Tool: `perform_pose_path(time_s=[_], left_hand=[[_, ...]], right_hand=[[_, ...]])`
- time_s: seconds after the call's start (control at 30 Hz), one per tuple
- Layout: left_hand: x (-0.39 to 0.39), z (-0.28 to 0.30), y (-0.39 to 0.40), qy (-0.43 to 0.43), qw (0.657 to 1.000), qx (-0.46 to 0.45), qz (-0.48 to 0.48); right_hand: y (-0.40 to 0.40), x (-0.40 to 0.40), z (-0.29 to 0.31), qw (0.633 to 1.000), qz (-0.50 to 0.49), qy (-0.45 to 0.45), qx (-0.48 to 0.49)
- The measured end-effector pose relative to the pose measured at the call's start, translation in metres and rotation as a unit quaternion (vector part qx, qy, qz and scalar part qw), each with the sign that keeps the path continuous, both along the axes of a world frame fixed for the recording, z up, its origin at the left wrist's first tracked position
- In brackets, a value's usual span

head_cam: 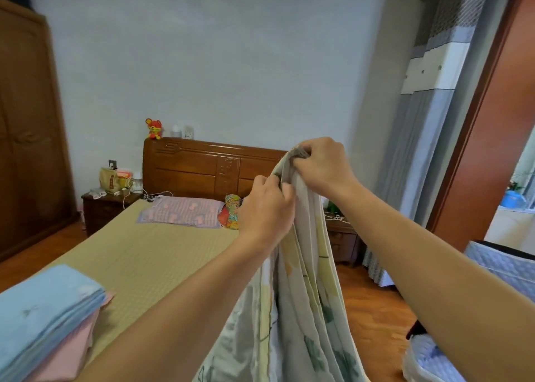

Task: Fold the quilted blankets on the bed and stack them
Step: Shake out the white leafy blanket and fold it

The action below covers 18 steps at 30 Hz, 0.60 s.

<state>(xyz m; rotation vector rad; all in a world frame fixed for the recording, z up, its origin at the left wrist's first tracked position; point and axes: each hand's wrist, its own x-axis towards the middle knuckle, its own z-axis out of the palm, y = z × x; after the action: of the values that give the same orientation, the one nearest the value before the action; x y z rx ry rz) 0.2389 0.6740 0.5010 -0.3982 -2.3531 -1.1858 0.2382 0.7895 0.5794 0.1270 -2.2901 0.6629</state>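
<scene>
Two bare forearms reach forward from the bottom edge. Between them hangs one leaf-print blanket [301,309], grey-white with green and yellow leaves, falling in long folds out of view below. The left hand [265,207] pinches the gathered top edge of this blanket with curled fingers. The right hand [322,164], a little higher and just beside it, grips the same edge from the other side, its fingers closed around the bunched cloth. The two hands nearly touch each other.

Low and far to the left of the left hand, two folded blankets lie stacked on the bed [150,254]: one blue blanket [43,309] on top, one pink blanket [72,349] under it. The bed is covered with a yellow-green mat.

Behind the hands, near the wooden headboard [202,167], I count two pillows: one lilac striped pillow [181,212] and one flowered pillow [231,212], partly hidden by the left hand. One red toy [154,128] stands on top of the headboard. Left of the bed is one nightstand [107,207] carrying small objects.
</scene>
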Motion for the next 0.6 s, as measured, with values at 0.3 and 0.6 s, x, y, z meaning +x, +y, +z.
perform_pose_path(time_s=[0.3, 0.6], left_hand=[[0.001, -0.022, -0.017, -0.080, 0.993, -0.086, 0.019], [-0.028, -0.077, -0.093, -0.134, 0.986, -0.083, -0.047]], right_hand=[[0.030, 0.014, 0.027, 0.991, 0.005, 0.103, -0.087], [0.081, 0.022, 0.064, 0.934, 0.041, 0.200, -0.295]])
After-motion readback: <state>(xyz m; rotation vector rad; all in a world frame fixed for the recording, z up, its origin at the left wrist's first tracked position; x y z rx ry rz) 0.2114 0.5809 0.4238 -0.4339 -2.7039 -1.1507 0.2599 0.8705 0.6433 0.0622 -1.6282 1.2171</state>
